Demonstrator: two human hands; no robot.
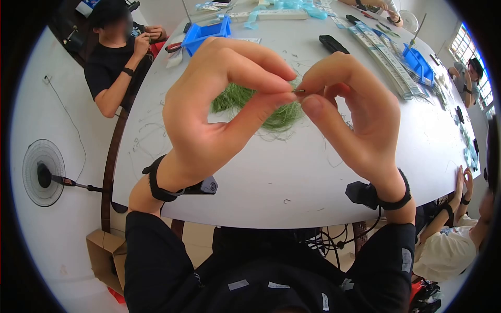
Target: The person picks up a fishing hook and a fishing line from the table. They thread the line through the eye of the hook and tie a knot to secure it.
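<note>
Both of my hands are raised over the white table (250,177), their fingertips almost meeting. My left hand (219,99) pinches one end of a tiny dark piece (299,91) between thumb and fingers. At its other end, my right hand (355,104) is closed in a pinch too. The piece is too small to name. Behind and below the fingers lies a tangled heap of green thread (282,119), partly hidden by my left hand. A small hook-shaped bit (286,201) rests near the table's front edge.
Blue bins (206,34) (419,65) stand at the back left and right. A black object (333,44) and long packets (383,57) lie beyond my right hand. People sit at the left (112,57), far back and right. A fan (44,172) stands left.
</note>
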